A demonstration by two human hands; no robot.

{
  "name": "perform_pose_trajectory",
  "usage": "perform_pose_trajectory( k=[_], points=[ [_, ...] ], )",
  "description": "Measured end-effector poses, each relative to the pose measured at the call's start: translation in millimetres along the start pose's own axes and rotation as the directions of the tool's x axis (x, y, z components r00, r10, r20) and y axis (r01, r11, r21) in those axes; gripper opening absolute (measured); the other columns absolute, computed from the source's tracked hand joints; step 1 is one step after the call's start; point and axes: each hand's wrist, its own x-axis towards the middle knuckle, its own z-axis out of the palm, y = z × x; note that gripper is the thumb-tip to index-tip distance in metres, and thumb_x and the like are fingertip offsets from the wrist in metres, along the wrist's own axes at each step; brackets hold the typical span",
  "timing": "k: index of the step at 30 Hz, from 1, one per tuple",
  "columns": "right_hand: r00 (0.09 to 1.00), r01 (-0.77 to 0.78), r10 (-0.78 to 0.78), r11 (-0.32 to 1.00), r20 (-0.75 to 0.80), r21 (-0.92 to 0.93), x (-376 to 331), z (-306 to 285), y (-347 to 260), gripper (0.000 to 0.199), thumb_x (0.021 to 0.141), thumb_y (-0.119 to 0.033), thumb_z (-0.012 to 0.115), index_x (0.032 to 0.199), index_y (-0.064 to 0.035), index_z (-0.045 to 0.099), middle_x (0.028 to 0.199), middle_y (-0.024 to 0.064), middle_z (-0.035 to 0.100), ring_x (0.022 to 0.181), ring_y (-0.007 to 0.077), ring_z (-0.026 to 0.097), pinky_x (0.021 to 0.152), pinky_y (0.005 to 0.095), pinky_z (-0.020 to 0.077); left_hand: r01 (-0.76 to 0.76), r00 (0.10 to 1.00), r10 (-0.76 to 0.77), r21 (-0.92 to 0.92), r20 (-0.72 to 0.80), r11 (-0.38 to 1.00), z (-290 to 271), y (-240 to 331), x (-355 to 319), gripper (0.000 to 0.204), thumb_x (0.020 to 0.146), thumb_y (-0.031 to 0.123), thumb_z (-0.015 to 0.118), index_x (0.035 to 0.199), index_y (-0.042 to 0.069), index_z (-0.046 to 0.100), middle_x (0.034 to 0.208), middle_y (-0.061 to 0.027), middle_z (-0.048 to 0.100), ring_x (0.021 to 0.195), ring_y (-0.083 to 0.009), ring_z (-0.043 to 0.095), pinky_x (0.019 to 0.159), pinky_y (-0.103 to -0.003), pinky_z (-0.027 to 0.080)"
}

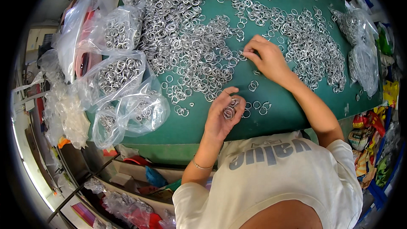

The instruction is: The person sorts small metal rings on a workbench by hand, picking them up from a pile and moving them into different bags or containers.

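Observation:
A green table mat (pixel 280 114) is strewn with several small silver metal rings (pixel 190 55), heaped thickest at the centre left. My left hand (pixel 220 116) is cupped palm up near the mat's front edge and is shut on a small bunch of rings (pixel 230 109). My right hand (pixel 265 55) reaches farther out, its fingertips pinched together at the edge of the ring heap around (pixel 246 53); I cannot tell whether a ring is between them. A few loose rings (pixel 258 107) lie just right of my left hand.
Clear plastic bags of rings (pixel 121 74) pile up along the mat's left side, and more bags (pixel 360 46) sit at the right edge. Another spread of rings (pixel 313 46) covers the right part. Shelves with bags and clutter (pixel 127 199) lie below the table's front edge.

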Motion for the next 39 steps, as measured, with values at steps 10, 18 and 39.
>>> perform_pose_trajectory(
  k=[10,18,39],
  points=[
    [0.991,-0.123,0.136,0.900,0.000,-0.418,-24,-40,-5,0.015,0.080,-0.014,0.065,0.089,-0.0030,0.060,0.079,0.0082,0.060,0.058,0.0253,0.058,0.055,0.0371,0.0453,-0.140,0.952,0.278,0.620,-0.131,0.772,0,-2,-6,0.017,0.091,0.013,0.053,0.096,-0.001,0.062,0.068,-0.0067,0.056,0.047,-0.0106,0.041,0.044,-0.022,0.033],
    [0.940,0.281,-0.219,0.932,0.261,-0.231,-15,20,-59,0.029,0.075,-0.020,0.069,0.102,-0.0172,0.060,0.118,0.0024,0.052,0.059,0.0218,0.061,0.049,0.0343,0.0474,0.170,0.724,0.684,0.940,0.084,-0.295,-15,12,-12,0.044,0.080,0.018,0.068,0.120,0.007,0.052,0.075,-0.0114,0.058,0.055,-0.0277,0.056,0.051,-0.037,0.044],
    [0.925,0.165,-0.058,0.951,0.375,-0.260,-36,21,-49,0.032,0.079,-0.024,0.067,0.107,-0.0141,0.057,0.115,0.0036,0.050,0.060,0.0258,0.061,0.052,0.0375,0.0478,-0.234,0.475,0.879,0.956,-0.044,0.175,-35,36,-23,0.013,0.087,0.005,0.059,0.097,-0.003,0.061,0.062,-0.0003,0.051,0.055,-0.0048,0.041,0.047,-0.022,0.034]
  ],
)
